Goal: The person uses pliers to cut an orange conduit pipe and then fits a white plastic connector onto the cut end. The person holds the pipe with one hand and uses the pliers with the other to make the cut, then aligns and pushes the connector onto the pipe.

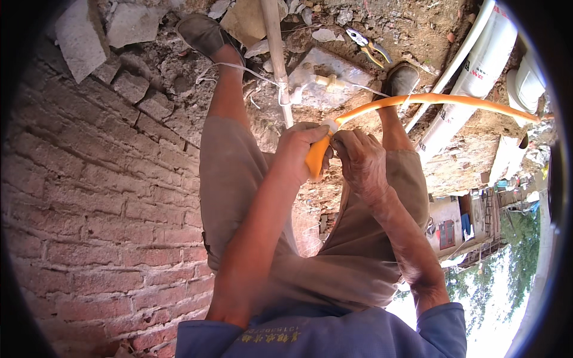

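Hose (430, 97), bright orange and flexible, is held in the head view between the person's two hands, which are brought close together in front of the spread knees. Its near end, wider than the rest and angled downward, is clamped in the left hand (300, 146), whose thumb is laid beside a pale collar (330, 125) fitted around the hose. The right hand (360, 160) is set just beside the collar with its fingers curled inward; whether anything is gripped by them cannot be told, as the fingertips are partly hidden. From the collar the hose is carried in a shallow arch to the right, across large white pipes (477, 62). Beyond the hands, a wooden pole (274, 51) is seen slanting down between the shoes, and near it a brass-coloured fitting (329, 82) is placed over a flat grey slab (340, 67). Pliers (368, 46) with yellow-and-black handles are laid on the dirt, their jaws parted. Broken stones (134, 25) are heaped at the upper left, above a red brick wall (107, 238).
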`<action>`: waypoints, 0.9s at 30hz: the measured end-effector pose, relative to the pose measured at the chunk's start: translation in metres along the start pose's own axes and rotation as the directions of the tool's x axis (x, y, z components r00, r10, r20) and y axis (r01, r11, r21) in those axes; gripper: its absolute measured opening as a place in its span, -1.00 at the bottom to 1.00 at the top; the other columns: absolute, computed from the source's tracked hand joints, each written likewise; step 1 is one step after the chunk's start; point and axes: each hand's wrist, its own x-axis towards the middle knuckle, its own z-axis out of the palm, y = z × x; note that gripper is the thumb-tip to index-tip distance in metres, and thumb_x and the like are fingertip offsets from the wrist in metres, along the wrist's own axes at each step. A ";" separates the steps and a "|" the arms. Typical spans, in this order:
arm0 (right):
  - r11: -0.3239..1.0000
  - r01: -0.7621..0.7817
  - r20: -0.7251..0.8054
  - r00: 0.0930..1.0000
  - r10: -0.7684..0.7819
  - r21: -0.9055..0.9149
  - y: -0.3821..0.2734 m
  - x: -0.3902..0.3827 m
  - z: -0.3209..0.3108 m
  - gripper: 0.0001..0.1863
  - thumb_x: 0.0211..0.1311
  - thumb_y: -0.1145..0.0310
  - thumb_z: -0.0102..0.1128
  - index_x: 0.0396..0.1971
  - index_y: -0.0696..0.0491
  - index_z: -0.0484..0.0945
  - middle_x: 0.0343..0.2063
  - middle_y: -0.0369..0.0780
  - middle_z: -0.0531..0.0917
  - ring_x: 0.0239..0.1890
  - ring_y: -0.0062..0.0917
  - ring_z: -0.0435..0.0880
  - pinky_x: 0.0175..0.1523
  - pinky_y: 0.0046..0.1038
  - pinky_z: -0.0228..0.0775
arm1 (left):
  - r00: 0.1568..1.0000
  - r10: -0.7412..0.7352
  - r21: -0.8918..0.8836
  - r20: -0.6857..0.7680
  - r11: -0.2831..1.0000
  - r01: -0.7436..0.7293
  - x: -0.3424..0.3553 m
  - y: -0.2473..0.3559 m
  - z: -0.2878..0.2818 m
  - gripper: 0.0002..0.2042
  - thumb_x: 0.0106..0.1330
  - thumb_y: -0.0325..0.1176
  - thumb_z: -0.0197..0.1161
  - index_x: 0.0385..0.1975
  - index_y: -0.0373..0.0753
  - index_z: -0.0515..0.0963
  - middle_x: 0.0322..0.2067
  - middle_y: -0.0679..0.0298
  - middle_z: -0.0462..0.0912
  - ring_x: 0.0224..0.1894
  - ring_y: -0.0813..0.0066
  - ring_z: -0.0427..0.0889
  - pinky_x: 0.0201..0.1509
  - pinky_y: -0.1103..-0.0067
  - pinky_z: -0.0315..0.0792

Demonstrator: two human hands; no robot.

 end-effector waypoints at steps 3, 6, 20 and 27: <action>0.988 -0.058 -0.020 0.998 0.061 0.145 0.005 -0.002 0.004 -0.90 0.20 0.43 0.28 -0.31 0.02 0.55 -0.47 -0.21 0.60 -0.40 -0.25 0.63 -0.24 -0.26 0.45 | 1.000 0.001 0.020 -0.025 1.000 -0.001 -0.001 -0.001 0.003 -0.75 0.30 -0.39 0.28 -0.16 -0.41 0.44 -0.47 0.07 0.57 -0.64 0.29 0.56 -0.69 0.40 0.42; 0.973 -0.102 0.035 0.995 0.097 0.205 0.008 -0.002 0.003 -0.90 0.23 0.41 0.26 -0.30 0.04 0.55 -0.46 -0.17 0.61 -0.39 -0.17 0.64 -0.22 -0.21 0.49 | 0.999 -0.001 0.031 -0.054 1.000 0.003 0.000 -0.003 0.005 -0.74 0.30 -0.38 0.29 -0.18 -0.42 0.44 -0.47 0.06 0.57 -0.63 0.30 0.56 -0.70 0.42 0.41; 0.764 -0.450 0.316 0.889 0.333 0.462 0.014 0.000 0.003 -0.77 0.34 0.27 0.19 -0.22 0.15 0.61 -0.48 -0.04 0.67 -0.38 -0.23 0.71 -0.24 -0.29 0.50 | 0.988 0.057 0.373 -0.143 0.928 0.000 -0.001 0.003 0.014 -0.70 0.25 -0.25 0.32 -0.29 -0.41 0.50 -0.54 0.12 0.57 -0.64 0.39 0.55 -0.70 0.50 0.34; 0.582 -0.625 0.438 0.781 0.446 0.520 0.018 -0.009 0.013 -0.70 0.33 0.21 0.16 -0.22 0.18 0.62 -0.54 -0.15 0.62 -0.49 -0.52 0.59 -0.29 -0.41 0.45 | 0.980 0.068 0.521 -0.187 0.852 0.040 0.002 0.001 0.017 -0.73 0.29 -0.20 0.28 -0.44 -0.33 0.57 -0.67 0.20 0.52 -0.75 0.48 0.43 -0.73 0.56 0.24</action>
